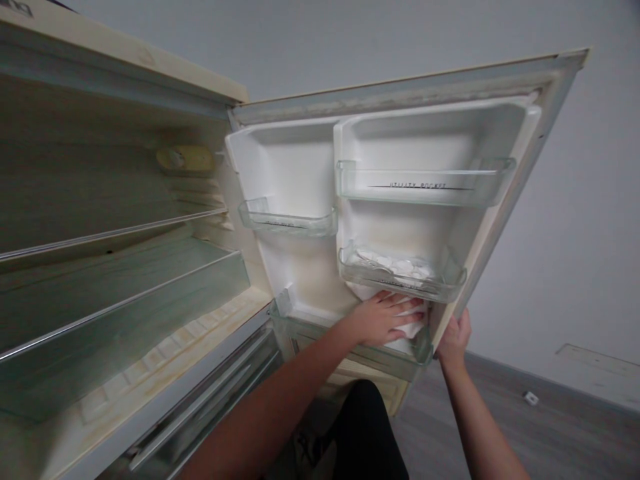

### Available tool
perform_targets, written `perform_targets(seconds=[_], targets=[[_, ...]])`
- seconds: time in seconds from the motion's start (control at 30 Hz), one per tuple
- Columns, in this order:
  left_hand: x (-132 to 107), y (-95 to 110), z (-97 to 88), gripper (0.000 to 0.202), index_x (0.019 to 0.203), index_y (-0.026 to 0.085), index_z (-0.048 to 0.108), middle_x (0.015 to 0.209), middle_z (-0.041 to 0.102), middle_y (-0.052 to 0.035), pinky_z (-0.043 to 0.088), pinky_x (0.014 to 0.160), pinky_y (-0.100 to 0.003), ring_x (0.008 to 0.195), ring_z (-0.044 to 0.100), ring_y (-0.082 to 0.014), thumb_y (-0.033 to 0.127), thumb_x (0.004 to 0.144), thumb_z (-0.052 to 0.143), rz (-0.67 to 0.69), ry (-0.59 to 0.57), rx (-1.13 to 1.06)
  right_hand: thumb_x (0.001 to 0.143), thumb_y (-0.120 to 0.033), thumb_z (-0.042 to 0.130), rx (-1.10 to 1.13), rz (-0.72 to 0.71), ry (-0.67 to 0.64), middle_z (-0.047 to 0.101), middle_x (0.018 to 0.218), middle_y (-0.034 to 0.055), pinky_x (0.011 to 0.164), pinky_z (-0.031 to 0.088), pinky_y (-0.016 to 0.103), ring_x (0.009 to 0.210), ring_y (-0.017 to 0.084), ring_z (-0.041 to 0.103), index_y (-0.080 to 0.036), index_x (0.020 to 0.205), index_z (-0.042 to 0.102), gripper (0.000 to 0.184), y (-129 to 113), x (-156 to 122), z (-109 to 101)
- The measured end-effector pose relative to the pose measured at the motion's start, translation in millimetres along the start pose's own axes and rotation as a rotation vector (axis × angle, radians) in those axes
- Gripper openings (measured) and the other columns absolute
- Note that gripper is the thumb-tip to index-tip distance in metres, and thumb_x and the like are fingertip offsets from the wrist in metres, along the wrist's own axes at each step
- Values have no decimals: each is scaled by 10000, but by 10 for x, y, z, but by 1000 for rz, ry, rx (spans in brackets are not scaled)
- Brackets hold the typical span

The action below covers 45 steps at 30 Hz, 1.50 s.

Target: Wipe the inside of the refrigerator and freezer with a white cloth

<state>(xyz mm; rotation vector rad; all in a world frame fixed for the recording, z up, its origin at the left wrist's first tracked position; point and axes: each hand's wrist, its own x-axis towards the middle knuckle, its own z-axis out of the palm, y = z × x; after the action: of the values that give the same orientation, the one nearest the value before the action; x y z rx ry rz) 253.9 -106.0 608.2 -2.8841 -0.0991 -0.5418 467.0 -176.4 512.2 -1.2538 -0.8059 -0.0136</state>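
A fridge stands open with its door [505,220] swung to the right. My left hand [383,319] lies flat with fingers spread on a white cloth [413,328], pressing it against the door's inner wall below a clear door bin [400,280]. My right hand [455,340] is wrapped around the door's outer edge. That bin holds crumpled white material.
Two more clear door bins [425,183] [287,221] sit higher up, and a lower bin [350,343] runs under my left hand. Glass shelves [120,280] fill the fridge interior at left. Grey floor [550,427] and a white wall lie to the right.
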Motion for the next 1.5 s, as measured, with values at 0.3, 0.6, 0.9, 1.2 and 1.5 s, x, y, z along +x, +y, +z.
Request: perform_targets(seconds=[0.3,0.6,0.9,1.2,1.5], targets=[[-669,-887,-422,653,1418,525,486,1533,492,120,329,1197,-304,1450,426,-121,81,944,418,3,-148,-121,837,-562,529,19,24,-2,542,802,-3,719,388,294,736,166,468,-160,933,572,415,23,-5,-4],[-1447,-1490,-775,255,1064,284,691,1204,703,-69,444,860,-318,1065,640,-201,139,962,508,164,-546,269,850,-581,534,29,0,3,566,849,16,753,400,310,775,184,493,-147,984,588,458,3,-19,-7],[-1291,-1275,-236,196,802,209,684,802,718,-56,386,637,-302,680,616,-174,40,853,598,83,-658,260,847,-557,513,9,5,14,567,841,17,730,391,302,753,179,482,-152,996,585,438,-86,-42,-2],[-219,-550,-177,257,922,254,691,1031,702,-90,425,822,-342,990,612,-195,167,992,460,382,-431,145,824,-535,524,-6,33,19,543,822,0,728,385,294,755,172,468,-169,957,565,392,-86,-36,6],[295,131,234,214,955,138,724,1027,729,-121,445,727,-347,953,670,-244,139,956,510,109,-290,-16,877,-572,483,-2,-57,-5,498,762,-18,694,364,291,701,157,440,-174,902,524,401,-59,-48,-18]])
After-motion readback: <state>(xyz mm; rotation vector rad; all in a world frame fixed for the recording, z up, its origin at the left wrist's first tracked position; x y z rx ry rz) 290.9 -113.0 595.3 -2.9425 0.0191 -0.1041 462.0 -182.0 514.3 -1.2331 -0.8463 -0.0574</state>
